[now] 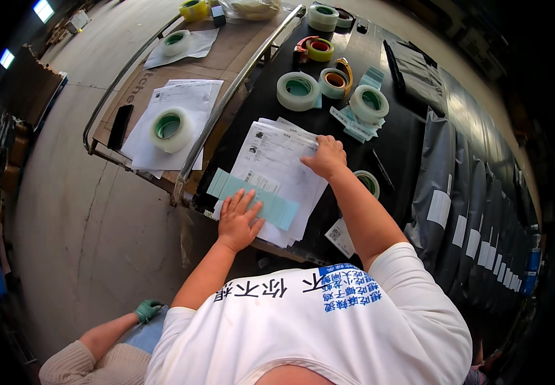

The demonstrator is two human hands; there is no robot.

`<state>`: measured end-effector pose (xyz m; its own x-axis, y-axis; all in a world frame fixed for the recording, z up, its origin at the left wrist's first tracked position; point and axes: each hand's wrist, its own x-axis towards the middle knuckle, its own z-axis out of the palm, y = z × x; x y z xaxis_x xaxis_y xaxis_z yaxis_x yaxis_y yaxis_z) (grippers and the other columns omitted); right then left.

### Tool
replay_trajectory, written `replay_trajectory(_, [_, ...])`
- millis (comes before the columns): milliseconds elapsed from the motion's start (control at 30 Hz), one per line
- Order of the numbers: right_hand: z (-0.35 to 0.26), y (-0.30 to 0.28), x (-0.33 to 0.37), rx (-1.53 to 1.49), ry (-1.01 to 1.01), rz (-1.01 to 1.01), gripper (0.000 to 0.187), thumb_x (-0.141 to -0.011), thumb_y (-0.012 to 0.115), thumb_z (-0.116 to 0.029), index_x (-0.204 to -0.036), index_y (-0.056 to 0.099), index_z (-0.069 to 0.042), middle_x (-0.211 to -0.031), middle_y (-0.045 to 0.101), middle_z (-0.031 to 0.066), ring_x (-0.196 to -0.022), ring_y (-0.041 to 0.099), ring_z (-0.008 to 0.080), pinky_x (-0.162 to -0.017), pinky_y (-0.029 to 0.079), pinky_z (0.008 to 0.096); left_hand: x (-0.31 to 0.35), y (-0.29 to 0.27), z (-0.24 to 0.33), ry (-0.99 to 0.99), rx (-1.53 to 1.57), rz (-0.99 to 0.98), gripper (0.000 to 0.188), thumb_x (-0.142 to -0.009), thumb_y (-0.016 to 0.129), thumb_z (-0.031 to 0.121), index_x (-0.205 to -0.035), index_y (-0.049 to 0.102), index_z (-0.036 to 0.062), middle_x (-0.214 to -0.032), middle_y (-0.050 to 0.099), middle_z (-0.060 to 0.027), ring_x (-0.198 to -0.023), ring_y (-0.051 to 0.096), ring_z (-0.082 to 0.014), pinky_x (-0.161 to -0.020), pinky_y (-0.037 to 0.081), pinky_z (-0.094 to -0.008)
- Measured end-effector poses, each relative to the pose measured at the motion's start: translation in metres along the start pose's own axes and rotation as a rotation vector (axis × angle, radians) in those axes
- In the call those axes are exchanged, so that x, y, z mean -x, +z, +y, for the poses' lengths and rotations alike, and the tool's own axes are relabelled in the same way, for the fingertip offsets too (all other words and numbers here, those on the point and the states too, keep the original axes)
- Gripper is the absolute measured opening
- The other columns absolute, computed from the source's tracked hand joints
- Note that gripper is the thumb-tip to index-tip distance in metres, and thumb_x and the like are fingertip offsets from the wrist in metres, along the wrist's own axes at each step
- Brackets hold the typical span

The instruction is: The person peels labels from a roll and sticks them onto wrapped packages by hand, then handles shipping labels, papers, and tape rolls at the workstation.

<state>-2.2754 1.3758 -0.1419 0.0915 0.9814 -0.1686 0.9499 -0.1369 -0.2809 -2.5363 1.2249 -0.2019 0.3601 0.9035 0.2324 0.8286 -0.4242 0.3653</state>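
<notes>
My left hand (240, 221) lies flat with its fingers spread on a pale green strip of labels (280, 210). Under the strip is a stack of printed white paper sheets (271, 154), slightly fanned, on the black table (235, 115). At the stack's upper right edge rests my right hand (327, 157), thumb and fingers apart on the paper. A roll of clear tape (367, 185) is partly hidden by my right forearm, and a black pen (382, 169) lies beyond it. Below that forearm sits a white label with a square code (339, 237).
Tape rolls (298, 92) and a tape dispenser (336, 82) stand at the table's far side. Grey plastic mailer bags (433, 179) line the right. At left, a metal-railed cart (187, 168) holds papers, tape and a black phone-like object (120, 127). A gloved co-worker's hand (147, 310) shows lower left.
</notes>
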Motion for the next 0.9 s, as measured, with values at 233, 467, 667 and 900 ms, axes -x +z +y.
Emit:
replay_trajectory(233, [0.005, -0.005, -0.009, -0.221, 0.044, 0.068, 0.041, -0.074, 0.078, -0.038, -0.105, 0.07, -0.012, -0.111, 0.065, 0.0101, -0.102, 0.064, 0.0282, -0.084, 0.053, 0.0389, 0.0, -0.002, 0.001, -0.003, -0.011, -0.017, 0.039, -0.083, 0.067, 0.035, -0.118, 0.066, 0.0167, -0.144, 0.046, -0.0068, -0.138, 0.035, -0.0284, -0.114, 0.022, -0.0456])
replay_trajectory(467, [0.002, -0.017, 0.004, -0.188, -0.213, 0.115, 0.018, -0.081, 0.073, -0.024, -0.092, 0.069, -0.01, -0.096, 0.068, 0.0082, -0.089, 0.067, 0.0274, -0.078, 0.052, 0.0388, -0.001, -0.004, 0.002, -0.006, 0.004, -0.02, 0.039, -0.083, 0.067, 0.034, -0.118, 0.066, 0.0166, -0.144, 0.047, -0.007, -0.138, 0.035, -0.0287, -0.114, 0.023, -0.0459])
replay_trajectory(667, [-0.006, -0.016, 0.043, -0.748, -0.862, -0.044, 0.021, -0.088, 0.065, -0.028, -0.092, 0.07, -0.008, -0.112, 0.068, 0.0107, -0.113, 0.061, 0.0286, -0.096, 0.047, 0.036, 0.001, -0.008, 0.004, 0.011, -0.025, 0.042, 0.038, -0.079, 0.071, 0.031, -0.113, 0.066, 0.0174, -0.138, 0.049, -0.0068, -0.133, 0.04, -0.03, -0.111, 0.029, -0.0485])
replay_trajectory(900, [-0.035, 0.027, 0.003, -0.528, -0.317, -0.378, 0.043, -0.095, 0.051, -0.039, -0.103, 0.07, -0.001, -0.1, 0.07, 0.0152, -0.093, 0.065, 0.0291, -0.086, 0.049, 0.0389, 0.0, 0.001, 0.005, 0.026, -0.012, 0.116, 0.04, -0.072, 0.074, 0.027, -0.112, 0.066, 0.0207, -0.129, 0.048, -0.0077, -0.127, 0.043, -0.0324, -0.108, 0.033, -0.0492])
